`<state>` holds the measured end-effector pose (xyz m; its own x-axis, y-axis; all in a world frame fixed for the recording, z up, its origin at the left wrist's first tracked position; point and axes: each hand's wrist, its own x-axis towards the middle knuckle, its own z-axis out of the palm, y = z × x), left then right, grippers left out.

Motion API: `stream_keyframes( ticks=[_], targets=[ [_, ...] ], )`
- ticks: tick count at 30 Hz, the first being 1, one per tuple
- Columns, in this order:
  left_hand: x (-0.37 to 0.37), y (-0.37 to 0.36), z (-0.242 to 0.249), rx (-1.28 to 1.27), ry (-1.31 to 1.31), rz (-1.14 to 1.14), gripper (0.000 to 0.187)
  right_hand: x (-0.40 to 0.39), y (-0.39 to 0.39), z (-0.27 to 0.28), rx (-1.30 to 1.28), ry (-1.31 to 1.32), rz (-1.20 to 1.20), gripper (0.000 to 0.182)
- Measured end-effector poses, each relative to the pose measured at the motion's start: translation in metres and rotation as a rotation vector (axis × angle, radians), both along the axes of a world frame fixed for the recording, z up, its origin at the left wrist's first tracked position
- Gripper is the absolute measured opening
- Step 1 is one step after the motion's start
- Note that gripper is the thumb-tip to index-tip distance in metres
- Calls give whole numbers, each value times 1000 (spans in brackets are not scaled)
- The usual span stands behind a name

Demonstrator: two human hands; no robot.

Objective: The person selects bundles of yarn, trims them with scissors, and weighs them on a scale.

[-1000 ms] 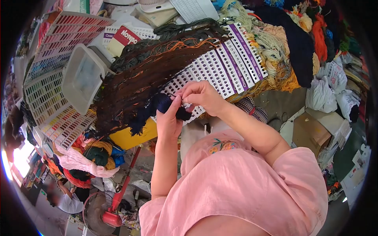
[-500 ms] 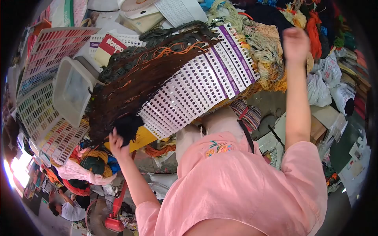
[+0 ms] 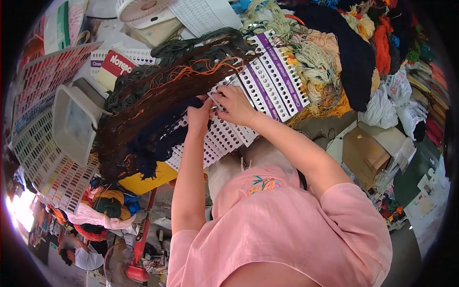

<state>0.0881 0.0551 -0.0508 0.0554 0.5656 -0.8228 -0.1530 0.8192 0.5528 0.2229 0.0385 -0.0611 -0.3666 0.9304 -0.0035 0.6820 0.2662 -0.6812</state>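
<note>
My left hand (image 3: 200,115) is closed at the right end of a dark navy thread bundle (image 3: 165,141), thumb and fingertips together. Close beside it, my right hand (image 3: 236,106) has bent fingers at the left end of a white punched thread card (image 3: 223,137); its fingertips are partly hidden. Similar cards with purple bands (image 3: 273,79) overlap in a slanting row under and beside both hands. Brown threads (image 3: 138,122) run leftward from the card holes, with a few orange strands (image 3: 198,67) over them. Grey-green threads (image 3: 191,47) lie behind.
At left stand a translucent plastic tub (image 3: 74,126) and colour sample sheets (image 3: 40,136). A notebook (image 3: 114,69) and a white fan (image 3: 141,8) sit behind. Yarn heaps (image 3: 318,62) lie at right. A yellow sheet (image 3: 150,179) sticks out at the front edge. Another person (image 3: 86,256) is far lower left.
Both hands have come together at the cards, the left moving right and up, the right coming in from the far right. The navy bundle now lies stretched toward the cards.
</note>
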Motion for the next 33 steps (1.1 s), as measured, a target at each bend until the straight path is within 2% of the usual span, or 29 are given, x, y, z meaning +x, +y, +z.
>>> stream_keyframes(
  ticks=[5, 7, 9, 10, 11, 13, 14, 16, 17, 18, 19, 20, 21, 22, 23, 24, 25, 26, 27, 29, 30, 31, 32, 33],
  targets=[
    [6, -6, -15, 47, 33, 61, 7, -2, 8, -2, -111, 133, -126, 33],
    [-4, -4, -8, 51, -36, 227, 7, -4, 5, -5, -91, 157, -193, 27],
    [-25, -3, 3, -90, -440, 444, 6, -3, 6, -14, -184, 230, -224, 23],
    [-33, -2, 9, -157, -654, 579, 9, -2, 6, -15, -141, 257, -220, 15],
    [-36, -1, 14, -201, -910, 636, 15, -1, 9, -14, -275, 363, -222, 12],
    [-29, -1, 3, -155, -765, 351, 16, 1, 14, -8, -476, 546, -273, 10],
    [-18, 3, 5, -159, -603, 145, 13, 1, 14, -11, -538, 652, -322, 11],
    [-2, 2, -2, -83, -106, -303, 11, 5, 16, -17, -708, 813, -371, 15],
    [-1, 6, 12, -22, 90, -396, 13, 6, 16, -18, -645, 738, -338, 17],
    [-19, 7, 15, -27, 104, -341, 18, 6, 15, -19, -583, 668, -307, 19],
    [-40, 14, 40, -130, 92, -135, 20, 7, 17, -14, -545, 584, -281, 21],
    [-75, 20, 63, -167, 107, -98, 21, 6, 19, -10, -544, 578, -284, 22],
    [-121, 14, 72, -66, 135, 72, 18, 5, 20, -7, -541, 575, -286, 23],
    [-197, -2, 56, 26, 0, 347, 14, 3, 20, -10, -516, 586, -286, 24],
    [-253, -21, 50, 49, 177, 630, 14, 3, 20, -13, -519, 542, -270, 24],
    [-280, -34, 63, -27, 160, 889, 17, 4, 20, -15, -519, 497, -254, 25],
    [-297, -50, 75, 42, 186, 867, 20, 3, 19, -15, -497, 487, -258, 26],
    [-313, -63, 86, 53, 51, 976, 21, 4, 20, -13, -480, 487, -254, 26],
    [-255, -49, 127, 57, 107, 771, 21, 4, 18, -11, -470, 486, -247, 26],
    [-218, -55, 130, 103, 106, 508, 22, -3, 13, -11, -401, 393, -292, 24],
    [-184, -57, 132, 27, 106, 419, 21, -7, 11, 1, -284, 361, -280, 22],
    [-158, -62, 128, -12, -50, 405, 22, -14, 8, 12, -275, 355, -286, 18],
    [-135, -68, 123, 59, -334, 400, 26, -21, 4, 25, -368, 376, -276, 12],
    [-115, -67, 132, 91, -301, 311, 32, -31, -3, 40, -436, 462, -285, 10]
  ],
)
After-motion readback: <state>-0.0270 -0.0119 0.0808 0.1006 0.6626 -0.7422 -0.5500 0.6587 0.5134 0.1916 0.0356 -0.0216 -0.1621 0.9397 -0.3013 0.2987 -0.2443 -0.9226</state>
